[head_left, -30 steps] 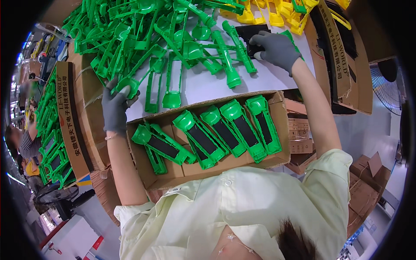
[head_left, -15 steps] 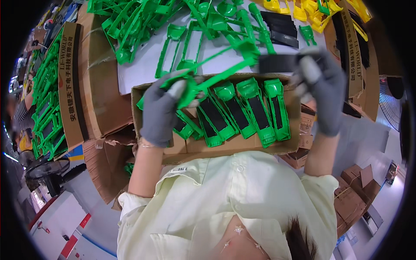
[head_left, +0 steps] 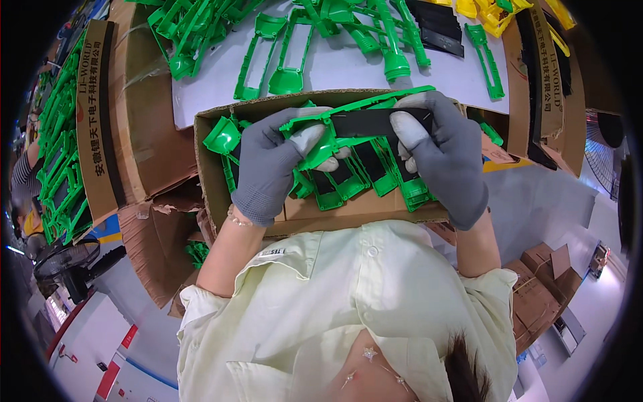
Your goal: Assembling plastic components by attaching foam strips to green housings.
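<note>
My left hand [head_left: 266, 164], in a grey glove with pale fingertips, is closed round the wide end of a green plastic frame [head_left: 321, 137]. My gloved right hand [head_left: 450, 161] grips a flat black strip [head_left: 365, 123] between thumb and fingers. The strip lies lengthwise along the frame's opening, its left end against the frame's wide end. Whether it is fully seated I cannot tell. Both are held over an open cardboard box [head_left: 288, 226], in which several green frames with black strips [head_left: 376, 173] lie side by side.
Beyond the box, a white tabletop [head_left: 214, 90] bears loose green frames [head_left: 289, 57], a pile of black strips [head_left: 437, 30] and yellow parts [head_left: 492, 15]. Tall cardboard cartons stand at left [head_left: 144, 120] and right [head_left: 519, 87]. A black fan [head_left: 67, 261] is at lower left.
My right hand has come left and down with the black strip, bringing it to the green frame. The frame has turned closer to level, and my hands are nearer together.
</note>
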`<state>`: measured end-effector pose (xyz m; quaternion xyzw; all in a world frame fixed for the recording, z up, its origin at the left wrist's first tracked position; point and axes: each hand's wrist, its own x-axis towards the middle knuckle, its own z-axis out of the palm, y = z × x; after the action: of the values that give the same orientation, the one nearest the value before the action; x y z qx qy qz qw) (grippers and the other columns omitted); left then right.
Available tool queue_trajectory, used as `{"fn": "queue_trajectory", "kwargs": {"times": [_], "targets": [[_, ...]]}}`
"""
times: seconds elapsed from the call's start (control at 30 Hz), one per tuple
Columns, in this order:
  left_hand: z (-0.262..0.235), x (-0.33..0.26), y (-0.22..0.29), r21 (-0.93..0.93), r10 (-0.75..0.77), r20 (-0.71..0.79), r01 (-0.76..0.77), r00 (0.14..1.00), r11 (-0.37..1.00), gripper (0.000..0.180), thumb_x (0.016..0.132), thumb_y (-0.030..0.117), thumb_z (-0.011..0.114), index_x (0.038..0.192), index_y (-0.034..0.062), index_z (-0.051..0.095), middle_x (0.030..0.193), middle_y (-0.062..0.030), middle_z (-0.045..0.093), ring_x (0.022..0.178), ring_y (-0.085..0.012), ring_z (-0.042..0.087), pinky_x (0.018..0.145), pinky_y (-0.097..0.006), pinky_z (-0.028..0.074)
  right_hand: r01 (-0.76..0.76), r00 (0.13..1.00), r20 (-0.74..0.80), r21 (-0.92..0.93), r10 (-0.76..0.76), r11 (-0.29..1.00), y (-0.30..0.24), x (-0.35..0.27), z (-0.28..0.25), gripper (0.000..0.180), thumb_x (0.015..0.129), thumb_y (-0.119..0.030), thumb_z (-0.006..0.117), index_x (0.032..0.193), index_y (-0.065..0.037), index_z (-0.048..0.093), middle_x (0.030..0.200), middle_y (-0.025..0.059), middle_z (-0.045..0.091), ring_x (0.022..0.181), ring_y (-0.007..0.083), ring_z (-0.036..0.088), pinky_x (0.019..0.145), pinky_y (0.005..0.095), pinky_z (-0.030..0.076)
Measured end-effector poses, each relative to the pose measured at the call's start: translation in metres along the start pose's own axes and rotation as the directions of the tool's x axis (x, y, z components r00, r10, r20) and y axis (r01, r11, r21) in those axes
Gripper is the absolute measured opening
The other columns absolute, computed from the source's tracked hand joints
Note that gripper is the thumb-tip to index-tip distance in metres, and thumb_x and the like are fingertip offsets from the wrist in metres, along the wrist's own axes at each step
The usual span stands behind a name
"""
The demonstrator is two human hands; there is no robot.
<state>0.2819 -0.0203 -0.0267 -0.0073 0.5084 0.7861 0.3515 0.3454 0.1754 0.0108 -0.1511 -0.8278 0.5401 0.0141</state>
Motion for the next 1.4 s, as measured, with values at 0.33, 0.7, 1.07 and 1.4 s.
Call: {"fn": "queue_trajectory", "kwargs": {"times": [0.33, 0.7, 1.07, 1.4], "targets": [[-0.005, 0.003, 0.000, -0.047, 0.057, -0.024, -0.058, 0.998, 0.997, 0.030, 0.087, 0.005, 0.056, 0.115, -0.0077, 0.054, 0.095, -0.0202, 0.063, 0.075, -0.0283, 0.066, 0.058, -0.029, 0.057, -0.107, 0.994, 0.034, 0.134, 0.103, 0.985, -0.014, 0.004, -0.016, 0.012, 0.086, -0.011, 0.060, 0.095, -0.004, 0.059, 0.057, -0.0008, 0.054, 0.047, 0.0028, 0.046, 0.042, 0.0207, 0.036], [-0.001, 0.006, -0.006, -0.012, 0.008, 0.045, -0.007, 0.999, 1.000, 0.029, 0.087, 0.001, 0.054, 0.114, -0.0078, 0.055, 0.092, -0.0182, 0.063, 0.078, -0.0273, 0.067, 0.064, -0.031, 0.059, 0.028, 1.000, 0.001, 0.007, -0.028, 1.000, 0.004, 0.003, -0.001, 0.013, 0.089, -0.012, 0.057, 0.097, -0.002, 0.057, 0.056, -0.0006, 0.052, 0.044, 0.0019, 0.043, 0.040, 0.0177, 0.032], [0.019, 0.003, -0.002, 0.066, -0.082, -0.043, 0.085, 0.996, 0.994, 0.028, 0.083, -0.001, 0.060, 0.110, -0.0066, 0.059, 0.088, -0.0130, 0.064, 0.077, -0.0243, 0.067, 0.062, -0.027, 0.057, -0.015, 1.000, -0.001, 0.013, 0.015, 1.000, 0.014, -0.003, -0.001, 0.023, 0.084, -0.017, 0.066, 0.098, -0.003, 0.055, 0.058, -0.0014, 0.052, 0.046, 0.0026, 0.042, 0.042, 0.0174, 0.033], [0.004, -0.010, -0.014, 0.288, -0.157, 0.108, 0.120, 0.982, 0.950, 0.021, 0.081, -0.003, 0.063, 0.102, -0.0062, 0.063, 0.086, -0.0116, 0.065, 0.068, -0.0162, 0.066, 0.056, -0.023, 0.053, 0.006, 0.976, 0.216, -0.075, 0.010, 0.997, 0.052, -0.037, -0.019, 0.028, 0.076, -0.018, 0.073, 0.097, -0.003, 0.061, 0.075, 0.0030, 0.060, 0.064, 0.0096, 0.055, 0.058, 0.0250, 0.044]]}}
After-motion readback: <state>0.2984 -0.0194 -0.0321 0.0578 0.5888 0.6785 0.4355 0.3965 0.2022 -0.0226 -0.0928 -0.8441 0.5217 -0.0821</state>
